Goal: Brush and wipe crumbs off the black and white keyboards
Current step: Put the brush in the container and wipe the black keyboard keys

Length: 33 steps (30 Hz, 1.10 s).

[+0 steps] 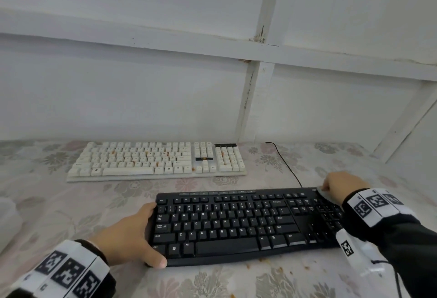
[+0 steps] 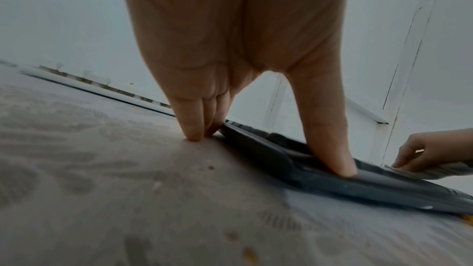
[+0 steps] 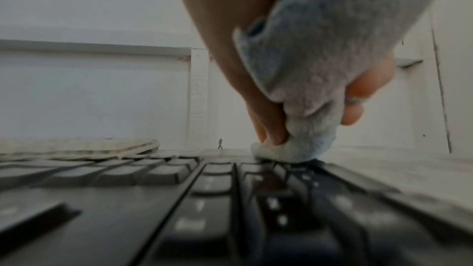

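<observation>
Right hand (image 1: 340, 187) grips a bunched grey cloth (image 3: 309, 88), fingers and thumb curled round it, and presses its lower end onto the far right corner of the black keyboard (image 1: 236, 224), above the numpad. In the head view only a sliver of cloth shows under the knuckles.

Left hand (image 1: 128, 236) braces the black keyboard's left end: thumb (image 2: 330, 149) lies on the near-left corner of the frame, fingers (image 2: 190, 122) straight, tips down on the tablecloth (image 1: 71, 205) right against the keyboard's left edge. Nothing is enclosed in that hand; it just presses.

Both wrists carry white bands with black square marker patterns (image 1: 376, 203).

Black keyboard sits near the person, slightly right of centre, flat on the table. Its keys look mostly clean from the head view. Orange-brown crumbs (image 1: 305, 267) are scattered on the cloth just in front of its near right edge.

White keyboard (image 1: 156, 161) lies farther back and to the left, well apart from both hands, parallel to the wall. Orange crumbs are visible across its keys and beside the arrow cluster.

A thin black cable (image 1: 283, 160) runs over the tablecloth from the back of the black keyboard, past the right end of the white keyboard.

Behind it all: white panelled wall (image 1: 142, 84) with painted battens.
</observation>
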Tool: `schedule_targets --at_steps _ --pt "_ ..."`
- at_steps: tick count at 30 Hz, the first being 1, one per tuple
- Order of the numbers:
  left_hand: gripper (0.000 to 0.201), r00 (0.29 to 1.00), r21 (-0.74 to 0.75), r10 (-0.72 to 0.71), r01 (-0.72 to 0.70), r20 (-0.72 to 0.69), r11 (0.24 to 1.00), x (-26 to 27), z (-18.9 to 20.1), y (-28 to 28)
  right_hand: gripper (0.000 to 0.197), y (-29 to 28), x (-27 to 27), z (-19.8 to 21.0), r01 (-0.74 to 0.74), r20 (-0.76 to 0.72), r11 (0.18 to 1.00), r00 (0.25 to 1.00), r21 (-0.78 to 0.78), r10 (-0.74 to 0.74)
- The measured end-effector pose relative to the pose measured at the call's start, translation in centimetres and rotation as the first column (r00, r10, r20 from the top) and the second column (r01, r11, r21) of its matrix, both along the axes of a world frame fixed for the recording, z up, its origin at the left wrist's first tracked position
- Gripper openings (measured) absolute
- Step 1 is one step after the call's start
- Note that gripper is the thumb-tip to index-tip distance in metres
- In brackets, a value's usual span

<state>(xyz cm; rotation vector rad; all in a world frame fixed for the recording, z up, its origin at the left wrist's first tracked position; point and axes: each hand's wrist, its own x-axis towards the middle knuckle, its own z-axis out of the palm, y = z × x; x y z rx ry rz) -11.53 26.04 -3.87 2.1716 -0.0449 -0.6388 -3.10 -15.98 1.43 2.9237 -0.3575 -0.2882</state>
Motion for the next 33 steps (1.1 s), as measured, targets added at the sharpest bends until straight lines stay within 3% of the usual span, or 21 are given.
schedule_targets --at_steps 4,8,11,13,18,23,28,33 --pt "0.108 1.0 0.031 0.011 -0.012 0.014 0.999 0.0 0.1 -0.3 0.033 6.6 -0.6 0.8 -0.211 0.04 0.957 0.978 0.202 0.207" --pt "0.107 1.0 0.04 0.022 -0.023 0.017 0.999 0.0 0.0 -0.2 0.034 17.1 -2.7 0.3 -0.451 0.019 0.778 0.87 0.436 0.493" --pt "0.113 0.999 0.057 0.021 -0.022 0.024 0.998 0.1 -0.2 0.2 0.034 23.8 -3.4 -0.6 -0.59 0.064 0.665 0.768 0.457 0.638" --pt "0.118 0.999 0.07 0.01 -0.012 0.033 0.997 0.1 -0.2 0.3 0.036 27.1 -4.0 -0.7 -0.649 0.067 0.641 0.722 0.41 0.688" --pt "0.12 1.0 0.096 -0.013 0.011 0.027 0.995 0.3 0.2 0.1 0.015 29.4 -5.3 -0.5 -0.675 0.043 0.678 0.718 0.291 0.695" --pt "0.112 1.0 0.074 0.017 -0.018 0.022 0.997 0.1 0.0 0.0 0.032 26.2 -4.7 -0.6 -0.653 -0.016 0.73 0.743 0.202 0.669" --pt "0.112 1.0 0.054 0.014 -0.015 0.019 0.998 0.1 -0.1 0.1 0.032 22.4 -3.7 -0.7 -0.524 -0.071 0.827 0.834 0.205 0.547" --pt "0.114 1.0 0.053 0.012 -0.012 0.01 0.999 0.2 -0.2 0.1 0.039 19.8 -3.5 -0.4 -0.492 -0.048 0.862 0.864 0.121 0.5"
